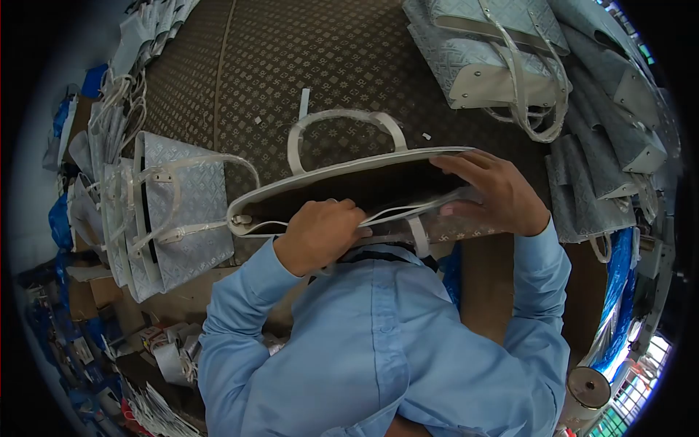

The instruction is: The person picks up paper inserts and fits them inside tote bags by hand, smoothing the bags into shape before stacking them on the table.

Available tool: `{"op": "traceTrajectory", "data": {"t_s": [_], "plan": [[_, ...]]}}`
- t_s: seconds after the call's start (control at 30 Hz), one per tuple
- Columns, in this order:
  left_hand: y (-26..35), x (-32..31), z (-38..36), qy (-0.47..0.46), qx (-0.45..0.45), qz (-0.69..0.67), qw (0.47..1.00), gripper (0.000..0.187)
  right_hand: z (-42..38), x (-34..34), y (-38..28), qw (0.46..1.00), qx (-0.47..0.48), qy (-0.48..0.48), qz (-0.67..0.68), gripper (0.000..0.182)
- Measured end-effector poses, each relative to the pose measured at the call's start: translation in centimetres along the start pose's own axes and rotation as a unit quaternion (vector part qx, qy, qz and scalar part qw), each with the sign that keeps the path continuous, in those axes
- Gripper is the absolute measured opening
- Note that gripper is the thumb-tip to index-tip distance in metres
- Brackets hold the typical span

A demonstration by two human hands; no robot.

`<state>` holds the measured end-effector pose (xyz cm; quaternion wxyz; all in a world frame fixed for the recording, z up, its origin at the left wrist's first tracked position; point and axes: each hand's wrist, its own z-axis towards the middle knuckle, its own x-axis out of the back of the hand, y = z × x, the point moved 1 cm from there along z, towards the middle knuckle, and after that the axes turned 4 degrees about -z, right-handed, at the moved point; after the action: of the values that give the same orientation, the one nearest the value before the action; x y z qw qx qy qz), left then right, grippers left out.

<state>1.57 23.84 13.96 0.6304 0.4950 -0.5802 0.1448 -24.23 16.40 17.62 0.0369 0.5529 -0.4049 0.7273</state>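
Observation:
A pale handbag [320,172] with a dark interior stands mouth upward in front of my body. One looped handle [341,116] rises from its far side, and the other handle [419,237] hangs on the near side. My left hand [320,231] is closed over the near rim, its fingers curled into the opening. At the bag's right end, my right hand [502,189] grips it, fingers on the far rim and thumb toward the near rim. A zipper end [242,219] shows at the left corner. The bag's base is hidden.
The table has a dark patterned cover [284,58]. Similar silver-grey bags [193,211] stand close on the left. More bags [495,69] lie at the back right, with grey bag pieces [582,182] stacked down the right. Small white scraps [427,136] lie beyond the handbag.

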Motion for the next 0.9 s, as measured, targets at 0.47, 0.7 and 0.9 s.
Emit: {"op": "traceTrajectory", "data": {"t_s": [0.47, 0.7, 0.9], "plan": [[3.2, -0.8, 2.1, 0.091, -0.038, -0.002, 0.995, 0.023, -2.2, -4.0, 1.8, 0.981, 0.052, 0.132, -0.131, 0.043], [4.4, -1.6, 2.9, 0.127, -0.066, 0.061, 0.988, 0.018, -5.9, -1.8, 4.0, 0.929, -0.046, 0.367, 0.003, 0.038], [3.7, -1.1, 3.2, 0.1, -0.071, 0.031, 0.992, 0.019, -4.0, -8.2, 3.9, 0.833, -0.14, 0.313, 0.434, 0.056]]}}
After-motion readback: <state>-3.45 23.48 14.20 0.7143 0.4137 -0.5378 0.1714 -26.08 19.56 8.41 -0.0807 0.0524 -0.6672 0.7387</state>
